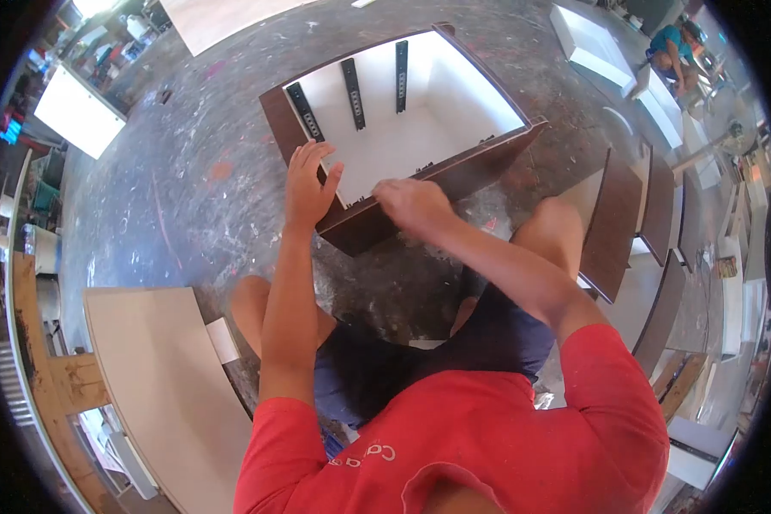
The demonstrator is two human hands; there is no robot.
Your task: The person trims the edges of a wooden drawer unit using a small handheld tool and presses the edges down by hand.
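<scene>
A brown cabinet box [441, 184] with a white inside lies on the floor in front of me, its open side facing up. Black drawer slides [352, 92] run along its far inner wall, and parts of others show along the near wall. My left hand [310, 184] rests at the box's left near corner, fingers stretched out over the rim. Closed at the near wall's upper edge is my right hand [415, 206]. Whatever its fingers may hold is hidden.
Brown-fronted drawers [612, 224] stand to my right. A pale board [150, 360] lies at my left, and a white panel [80, 111] sits further off. Another person [672, 56] crouches at the far right by long white pieces [593, 44].
</scene>
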